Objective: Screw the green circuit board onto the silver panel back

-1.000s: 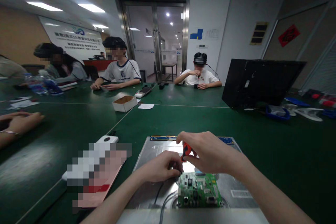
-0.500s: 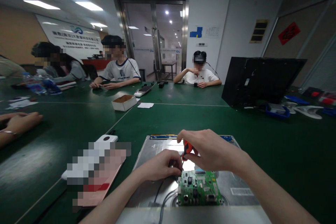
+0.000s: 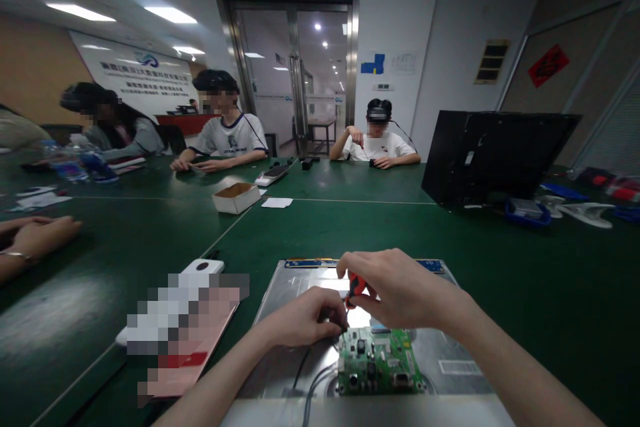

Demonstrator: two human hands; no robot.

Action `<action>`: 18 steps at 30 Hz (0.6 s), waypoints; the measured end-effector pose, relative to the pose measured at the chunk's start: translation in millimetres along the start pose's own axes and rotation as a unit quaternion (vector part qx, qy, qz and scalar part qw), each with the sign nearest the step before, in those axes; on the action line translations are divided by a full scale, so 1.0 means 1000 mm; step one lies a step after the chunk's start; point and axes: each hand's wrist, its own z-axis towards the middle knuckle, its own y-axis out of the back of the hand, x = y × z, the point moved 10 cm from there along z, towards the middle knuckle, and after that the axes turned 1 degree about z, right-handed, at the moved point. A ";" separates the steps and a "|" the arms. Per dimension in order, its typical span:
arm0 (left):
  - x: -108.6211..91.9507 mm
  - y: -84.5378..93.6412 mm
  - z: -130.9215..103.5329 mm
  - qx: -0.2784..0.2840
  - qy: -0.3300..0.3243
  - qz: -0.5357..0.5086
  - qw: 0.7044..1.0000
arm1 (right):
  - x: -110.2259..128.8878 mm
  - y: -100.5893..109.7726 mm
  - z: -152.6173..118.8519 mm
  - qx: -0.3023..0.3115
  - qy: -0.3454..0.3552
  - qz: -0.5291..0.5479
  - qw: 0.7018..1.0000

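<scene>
A bare metal display panel (image 3: 280, 300) lies in front of me, with a green circuit board (image 3: 379, 361) on its near half. My right hand (image 3: 395, 287) grips a screwdriver (image 3: 356, 285) by its red and black handle, its shaft pointing down to the upper left corner of the board. Close beside that tip is my left hand (image 3: 310, 317), its fingers curled and pinched at the board's corner; what they hold, if anything, is hidden. Grey cables (image 3: 315, 383) run from the board's left side toward me.
Left of the panel lie a white power strip (image 3: 210, 267) and a pink object (image 3: 220, 320), both partly blurred out. Farther off stand a small open box (image 3: 237, 198) and a black monitor (image 3: 500, 157). Other people sit around the green table (image 3: 320, 227); a co-worker's hands (image 3: 45, 237) rest at left.
My hands and the screwdriver stay almost in the same place over the board's corner. Across the table, the seated person's raised hand has dropped slightly away from the head.
</scene>
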 end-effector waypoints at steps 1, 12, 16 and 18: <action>0.000 0.000 0.000 0.001 0.001 0.000 1.000 | 0.000 0.000 0.000 0.001 0.000 0.000 1.000; 0.002 0.000 0.001 0.004 0.012 -0.020 1.000 | 0.002 -0.001 -0.001 0.010 0.007 0.016 1.000; 0.002 0.000 0.001 0.003 0.017 -0.028 0.999 | 0.001 -0.001 0.000 0.007 0.002 0.004 1.000; 0.002 0.000 0.001 0.005 0.019 -0.031 0.999 | 0.001 -0.001 0.000 0.004 0.001 0.002 1.000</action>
